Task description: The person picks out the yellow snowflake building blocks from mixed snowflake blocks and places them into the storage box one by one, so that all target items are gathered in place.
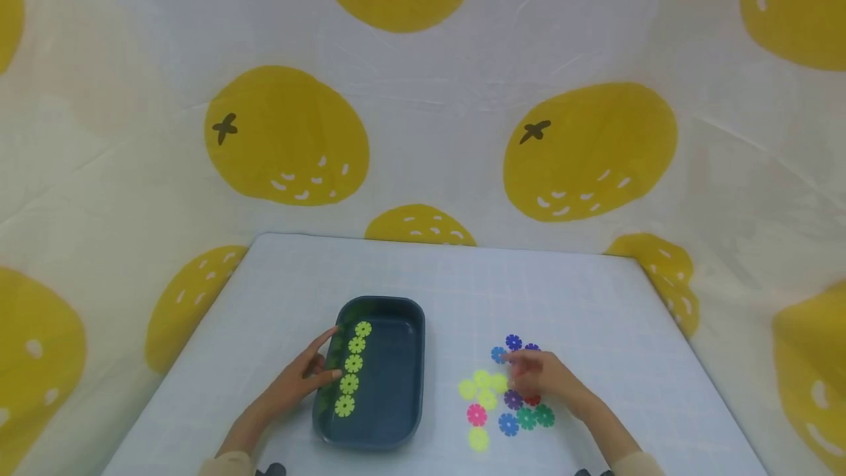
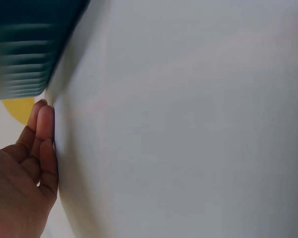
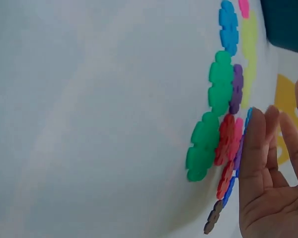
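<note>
Two hands work at a dark blue tray (image 1: pixel 390 388) holding five yellow flower-shaped discs (image 1: pixel 353 363).
The left hand (image 1: pixel 300 379) spreads thumb and fingers at the tray's left rim. Right of the tray, the right hand (image 1: pixel 543 374) hangs over loose mixed-colour discs (image 1: pixel 526 418), thumb apart, seemingly pinching nothing. Work looks partway: one yellow row lies inside; other yellows and colours lie outside.

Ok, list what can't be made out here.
Head view: part of a red disc, covered by the right hand.
Left wrist view: inside of the tray, hidden by its outer side.
Right wrist view: rest of a pink disc, cut off by the top edge.
</note>
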Available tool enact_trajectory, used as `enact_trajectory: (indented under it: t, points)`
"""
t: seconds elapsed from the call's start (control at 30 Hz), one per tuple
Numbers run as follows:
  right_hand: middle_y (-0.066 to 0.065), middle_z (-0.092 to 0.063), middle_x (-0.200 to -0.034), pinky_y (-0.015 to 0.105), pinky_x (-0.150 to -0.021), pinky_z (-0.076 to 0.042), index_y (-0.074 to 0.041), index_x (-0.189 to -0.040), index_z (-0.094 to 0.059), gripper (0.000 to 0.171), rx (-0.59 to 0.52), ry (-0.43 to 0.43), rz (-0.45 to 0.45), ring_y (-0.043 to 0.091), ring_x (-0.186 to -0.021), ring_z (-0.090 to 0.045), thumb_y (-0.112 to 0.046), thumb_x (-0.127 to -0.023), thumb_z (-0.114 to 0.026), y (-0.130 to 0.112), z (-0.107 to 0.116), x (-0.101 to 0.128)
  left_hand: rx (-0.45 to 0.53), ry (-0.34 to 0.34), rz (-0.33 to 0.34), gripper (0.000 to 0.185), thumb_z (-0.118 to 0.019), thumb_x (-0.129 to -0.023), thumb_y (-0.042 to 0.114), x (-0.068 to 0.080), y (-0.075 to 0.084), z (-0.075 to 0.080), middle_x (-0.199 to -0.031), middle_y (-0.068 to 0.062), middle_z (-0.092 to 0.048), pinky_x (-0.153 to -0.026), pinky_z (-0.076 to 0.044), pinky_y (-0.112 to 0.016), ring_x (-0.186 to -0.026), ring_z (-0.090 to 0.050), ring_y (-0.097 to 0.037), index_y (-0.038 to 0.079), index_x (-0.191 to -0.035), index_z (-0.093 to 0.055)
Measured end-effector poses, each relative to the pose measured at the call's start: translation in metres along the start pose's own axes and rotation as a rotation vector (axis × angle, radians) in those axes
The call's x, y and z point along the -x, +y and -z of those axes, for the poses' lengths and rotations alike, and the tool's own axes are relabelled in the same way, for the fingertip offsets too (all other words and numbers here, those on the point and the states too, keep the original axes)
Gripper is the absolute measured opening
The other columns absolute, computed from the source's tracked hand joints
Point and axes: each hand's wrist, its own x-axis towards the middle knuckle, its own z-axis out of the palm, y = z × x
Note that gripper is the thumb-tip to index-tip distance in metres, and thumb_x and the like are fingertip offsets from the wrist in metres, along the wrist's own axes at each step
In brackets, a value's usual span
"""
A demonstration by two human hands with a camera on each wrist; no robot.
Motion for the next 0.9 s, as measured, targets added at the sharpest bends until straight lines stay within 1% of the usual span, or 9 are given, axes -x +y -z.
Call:
enact_trajectory:
  t: [0.13,0.2,0.33,0.43,0.57,0.63,0.7,0.8,0.9]
  points:
    - [0.005,-0.053,-0.083,0.026,-0.056,-0.045,-0.024,-0.119,-0.062,0.048,0.096,0.026,0.078,0.018,-0.066,-0.051,-0.03,-0.074,-0.077,0.007,-0.003,0.004,0.023,-0.005,-0.004,0.075,-0.068,-0.083,0.036,0.006,0.014,0.003,-0.092,-0.005,-0.047,-0.068,-0.037,-0.033,-0.084,-0.044,-0.019,0.041,-0.143,-0.024]
    - [0.005,-0.05,-0.08,0.024,-0.055,-0.042,-0.025,-0.12,-0.061,0.049,0.137,0.034,0.132,0.018,-0.067,-0.048,-0.031,-0.074,-0.077,0.009,-0.004,0.006,0.03,-0.007,0.002,0.074,-0.068,-0.083,0.033,0.008,0.021,0.004,-0.092,-0.006,-0.048,-0.067,-0.037,-0.033,-0.083,-0.044,-0.019,0.038,-0.143,-0.025]
    - [0.005,-0.047,-0.08,0.023,-0.057,-0.038,-0.027,-0.122,-0.059,0.052,0.207,0.045,0.182,0.017,-0.072,-0.043,-0.034,-0.073,-0.076,0.01,-0.005,0.007,0.011,-0.003,-0.002,0.075,-0.067,-0.082,0.039,0.003,0.01,0.002,-0.094,-0.005,-0.048,-0.068,-0.036,-0.034,-0.085,-0.044,-0.018,0.044,-0.142,-0.022]
    - [0.005,-0.05,-0.09,0.025,-0.063,-0.038,-0.029,-0.124,-0.056,0.056,0.225,0.033,0.183,0.018,-0.081,-0.043,-0.036,-0.073,-0.076,0.011,-0.006,0.006,0.003,-0.001,-0.011,0.075,-0.067,-0.082,0.042,-0.001,0.0,0.0,-0.094,-0.003,-0.048,-0.068,-0.036,-0.034,-0.085,-0.044,-0.017,0.047,-0.141,-0.022]
    - [0.003,-0.051,-0.113,0.039,-0.08,-0.044,-0.031,-0.125,-0.054,0.058,0.242,0.032,0.176,0.021,-0.1,-0.044,-0.039,-0.072,-0.077,0.009,-0.007,0.005,0.021,-0.005,-0.001,0.075,-0.068,-0.082,0.035,0.008,0.02,0.004,-0.093,-0.005,-0.049,-0.071,-0.036,-0.035,-0.085,-0.044,-0.019,0.038,-0.143,-0.025]
    - [0.004,-0.051,-0.117,0.046,-0.084,-0.043,-0.03,-0.125,-0.054,0.058,0.256,0.035,0.188,0.024,-0.105,-0.045,-0.039,-0.072,-0.076,0.009,-0.007,0.004,0.017,-0.008,0.001,0.075,-0.068,-0.083,0.034,0.013,0.031,0.007,-0.093,-0.005,-0.049,-0.073,-0.037,-0.036,-0.086,-0.045,-0.019,0.034,-0.144,-0.025]
    - [0.004,-0.052,-0.115,0.047,-0.085,-0.042,-0.028,-0.124,-0.054,0.056,0.272,0.032,0.21,0.024,-0.104,-0.046,-0.038,-0.073,-0.076,0.009,-0.008,0.002,0.018,-0.011,-0.005,0.075,-0.068,-0.083,0.033,0.014,0.034,0.008,-0.094,-0.005,-0.05,-0.074,-0.037,-0.036,-0.086,-0.045,-0.019,0.032,-0.145,-0.025]
    - [0.005,-0.054,-0.11,0.045,-0.082,-0.042,-0.023,-0.123,-0.055,0.053,0.293,0.023,0.26,0.025,-0.1,-0.048,-0.036,-0.075,-0.075,0.009,-0.009,0.001,0.012,-0.003,-0.009,0.075,-0.067,-0.083,0.034,0.011,0.026,0.005,-0.094,-0.004,-0.05,-0.074,-0.037,-0.036,-0.086,-0.045,-0.018,0.035,-0.144,-0.025]
    - [0.006,-0.056,-0.114,0.049,-0.085,-0.041,-0.021,-0.12,-0.057,0.051,0.315,0.034,0.292,0.026,-0.103,-0.049,-0.036,-0.075,-0.074,0.009,-0.011,0.0,0.006,0.009,-0.01,0.075,-0.068,-0.082,0.036,0.004,0.01,0.0,-0.094,-0.004,-0.05,-0.074,-0.037,-0.036,-0.086,-0.045,-0.018,0.041,-0.143,-0.024]
